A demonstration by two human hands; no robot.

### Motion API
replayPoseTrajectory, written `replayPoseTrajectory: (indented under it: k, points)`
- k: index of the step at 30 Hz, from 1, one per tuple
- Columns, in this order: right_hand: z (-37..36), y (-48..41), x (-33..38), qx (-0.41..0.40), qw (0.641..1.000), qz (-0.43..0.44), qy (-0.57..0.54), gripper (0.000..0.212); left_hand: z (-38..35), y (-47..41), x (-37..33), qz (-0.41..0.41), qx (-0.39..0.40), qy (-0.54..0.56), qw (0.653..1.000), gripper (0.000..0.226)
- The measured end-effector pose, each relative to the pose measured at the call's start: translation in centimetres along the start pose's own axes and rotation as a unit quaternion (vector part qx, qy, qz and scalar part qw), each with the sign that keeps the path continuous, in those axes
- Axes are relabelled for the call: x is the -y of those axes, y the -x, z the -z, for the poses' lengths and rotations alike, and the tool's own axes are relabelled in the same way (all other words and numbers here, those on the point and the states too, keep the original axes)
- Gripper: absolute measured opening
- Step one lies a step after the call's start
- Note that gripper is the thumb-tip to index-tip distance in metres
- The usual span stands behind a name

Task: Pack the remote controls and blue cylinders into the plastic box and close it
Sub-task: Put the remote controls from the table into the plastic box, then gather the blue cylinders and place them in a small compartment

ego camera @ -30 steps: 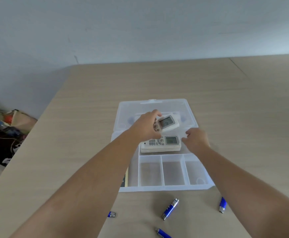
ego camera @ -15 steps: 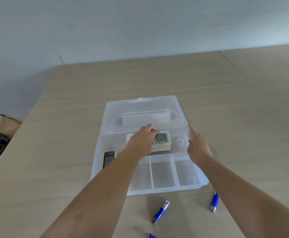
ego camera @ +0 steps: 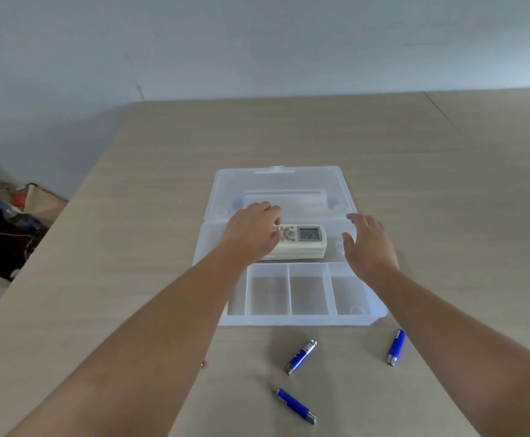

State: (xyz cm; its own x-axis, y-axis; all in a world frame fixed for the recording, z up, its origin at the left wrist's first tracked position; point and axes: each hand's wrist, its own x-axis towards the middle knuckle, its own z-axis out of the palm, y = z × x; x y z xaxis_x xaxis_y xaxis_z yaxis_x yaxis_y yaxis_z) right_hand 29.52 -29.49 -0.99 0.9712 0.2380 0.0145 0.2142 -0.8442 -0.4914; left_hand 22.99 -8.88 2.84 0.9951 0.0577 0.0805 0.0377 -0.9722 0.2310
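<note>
Head view, left hand (ego camera: 252,233): I see it resting on the button end of the white remote control (ego camera: 301,242), fingers curled loosely over it; I cannot tell whether they pinch it.
Remote position: lies in the long rear compartment of the plastic box (ego camera: 379,316), long axis left to right, display end toward the right.
Right hand (ego camera: 367,244): grip spread and empty, hovering just beside the display end.
Blue cylinders (ego camera: 300,357): three on the surface (ego camera: 131,216), nearer me than the box, well apart from both hands; the rightmost lies closest to my right forearm.
Judgement: cylinders come next; right hand is better placed.
</note>
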Motion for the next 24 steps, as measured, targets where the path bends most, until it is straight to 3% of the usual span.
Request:
replayPoseTrajectory:
  k: [3,8,12,15,17,20,24]
  points:
    - [0.5,3.0,3.5,-0.041,0.99,0.118,-0.07,0.018,1.6,4.3,1.3,0.086,-0.091,0.018,0.992,0.014]
    - [-0.8,10.7,7.3,0.09,0.965,0.225,-0.1,0.008,1.0,12.5,4.4,0.239,-0.162,0.006,0.957,0.025]
    - [-3.2,14.5,7.3,0.313,0.925,0.216,0.008,0.003,-1.2,18.7,5.7,0.359,-0.086,0.012,0.929,0.033]
    - [-4.5,16.0,6.0,0.381,0.887,0.232,0.116,0.009,-3.1,21.5,5.4,0.413,-0.03,0.03,0.91,0.027]
    - [-5.1,16.7,5.3,0.378,0.886,0.224,0.152,0.019,-4.0,22.0,5.0,0.473,-0.014,0.081,0.877,0.034]
    - [-5.9,17.4,4.8,0.374,0.883,0.204,0.198,0.028,-4.5,21.7,4.8,0.585,0.026,0.244,0.773,0.042]
    - [-6.6,17.7,5.2,0.391,0.863,0.203,0.247,0.036,-5.6,21.0,5.1,0.597,0.012,0.339,0.727,0.029]
